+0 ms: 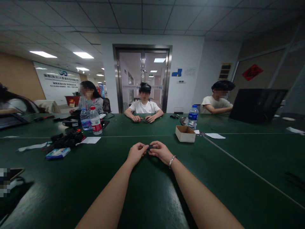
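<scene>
Both my hands meet over the middle of the green table [152, 187]. Between their fingertips is a small dark object [150, 147], too small for me to tell its kind. My left hand [137, 152] pinches it from the left, thumb and fingers pressed together. From the other side my right hand [160, 151] grips it with bent fingers; a silver bracelet [172, 162] circles that wrist. The fingers cover much of the object. A small open cardboard box [185, 136] stands beyond my right hand, apart from it.
Two water bottles [95, 121] stand at the left near a heap of black gear [65, 140] and a blue-white packet [57, 153]. Another bottle [193, 117] is behind the box. A person [144, 106] sits opposite; a black monitor [258, 105] stands at the right.
</scene>
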`<state>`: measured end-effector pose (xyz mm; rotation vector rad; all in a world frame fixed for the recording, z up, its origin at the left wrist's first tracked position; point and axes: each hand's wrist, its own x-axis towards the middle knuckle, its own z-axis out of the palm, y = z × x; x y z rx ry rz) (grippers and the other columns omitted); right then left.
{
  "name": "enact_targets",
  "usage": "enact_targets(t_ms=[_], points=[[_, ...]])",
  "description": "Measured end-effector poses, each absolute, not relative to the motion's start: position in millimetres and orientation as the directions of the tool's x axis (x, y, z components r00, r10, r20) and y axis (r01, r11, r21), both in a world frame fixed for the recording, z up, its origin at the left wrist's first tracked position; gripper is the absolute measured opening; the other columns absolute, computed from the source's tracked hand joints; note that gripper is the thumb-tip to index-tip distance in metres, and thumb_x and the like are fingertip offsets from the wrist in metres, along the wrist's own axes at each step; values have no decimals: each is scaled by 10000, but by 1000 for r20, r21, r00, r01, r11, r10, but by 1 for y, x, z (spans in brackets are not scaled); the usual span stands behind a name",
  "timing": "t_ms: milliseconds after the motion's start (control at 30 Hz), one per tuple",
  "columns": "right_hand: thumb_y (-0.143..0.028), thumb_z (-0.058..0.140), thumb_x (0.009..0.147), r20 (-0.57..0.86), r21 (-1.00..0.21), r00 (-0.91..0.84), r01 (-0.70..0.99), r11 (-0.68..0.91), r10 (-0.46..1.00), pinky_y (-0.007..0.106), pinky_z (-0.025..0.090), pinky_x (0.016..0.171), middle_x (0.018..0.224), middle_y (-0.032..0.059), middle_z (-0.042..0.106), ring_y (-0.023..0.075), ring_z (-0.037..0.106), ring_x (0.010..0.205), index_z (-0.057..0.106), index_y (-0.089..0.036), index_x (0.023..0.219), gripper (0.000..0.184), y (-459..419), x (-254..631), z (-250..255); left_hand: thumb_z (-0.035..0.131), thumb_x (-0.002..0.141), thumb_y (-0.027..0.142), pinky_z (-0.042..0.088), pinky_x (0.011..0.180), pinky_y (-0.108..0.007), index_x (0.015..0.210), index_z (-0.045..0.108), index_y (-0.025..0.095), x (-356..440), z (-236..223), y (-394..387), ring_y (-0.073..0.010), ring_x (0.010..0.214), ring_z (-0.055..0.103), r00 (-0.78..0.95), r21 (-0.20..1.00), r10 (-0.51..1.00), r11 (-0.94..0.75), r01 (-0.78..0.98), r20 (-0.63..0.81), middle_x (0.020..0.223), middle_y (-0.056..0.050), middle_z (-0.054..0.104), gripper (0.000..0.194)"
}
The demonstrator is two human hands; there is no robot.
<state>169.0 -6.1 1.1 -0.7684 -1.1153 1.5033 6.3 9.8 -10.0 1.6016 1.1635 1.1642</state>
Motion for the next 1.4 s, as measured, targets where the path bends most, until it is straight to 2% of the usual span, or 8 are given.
enact_targets(t_ms=[167, 433, 533, 667, 733, 900, 1033, 1400], points=[[-75, 755, 586, 100, -933, -243, -360, 6, 965, 234, 550, 610, 718, -2, 580, 138, 645, 611, 558, -135, 859, 342, -6, 169, 1, 643, 663, 453, 420, 509, -206, 821, 603, 138, 5, -8, 9, -142, 640, 573, 164, 951, 956, -266, 156, 241, 681, -36, 604, 354], [-282, 689, 736, 66, -943, -214, -332, -9, 975, 204, 512, 487, 596, 34, 603, 130, 612, 523, 533, -126, 904, 277, -4, 167, 1, 695, 623, 391, 422, 538, -203, 847, 605, 129, 4, -5, 7, -136, 672, 565, 183, 950, 938, -309, 49, 296, 757, -50, 615, 356], [-306, 705, 720, 68, -942, -214, -335, -8, 974, 208, 500, 469, 586, 25, 597, 134, 609, 520, 523, -139, 918, 317, -7, 168, 4, 693, 624, 397, 425, 543, -209, 854, 609, 130, 4, -6, 8, -140, 675, 566, 165, 952, 942, -304, 45, 293, 761, -53, 616, 362], [-218, 780, 624, 80, -945, -240, -326, -3, 968, 202, 486, 467, 635, 26, 613, 129, 606, 527, 524, -139, 920, 400, -10, 169, 6, 713, 591, 386, 420, 542, -209, 836, 611, 130, 3, -2, 6, -143, 683, 565, 156, 964, 954, -264, 33, 256, 752, -48, 613, 369], [-226, 779, 624, 66, -950, -243, -311, -13, 968, 187, 472, 456, 621, 32, 617, 122, 598, 516, 518, -132, 912, 400, -9, 170, 6, 725, 576, 374, 421, 551, -210, 828, 615, 128, 3, 1, 4, -142, 686, 566, 174, 968, 954, -251, 17, 245, 753, -48, 614, 369], [-395, 681, 724, 21, -985, -230, -173, -20, 973, 128, 364, 347, 522, 31, 598, 80, 518, 399, 509, -125, 808, 331, -4, 170, 5, 749, 556, 356, 429, 576, -224, 837, 622, 128, 2, 5, 0, -132, 663, 561, 203, 966, 945, -257, -26, 257, 772, -49, 619, 383], [-516, 596, 755, 12, -997, -227, -75, -5, 974, 113, 247, 277, 457, 14, 564, 50, 418, 314, 479, -137, 702, 400, -4, 171, 6, 762, 542, 363, 425, 583, -226, 826, 619, 130, 1, 6, -1, -114, 624, 543, 216, 969, 945, -241, -51, 246, 749, -35, 617, 394], [-453, 565, 811, -23, -992, -233, -113, -51, 972, 131, 360, 322, 512, 54, 605, 86, 513, 381, 464, -137, 715, 345, -5, 169, 9, 760, 556, 334, 467, 686, -272, 861, 633, 140, 0, 7, -2, -152, 719, 583, 204, 970, 948, -239, -48, 243, 839, -56, 626, 383]])
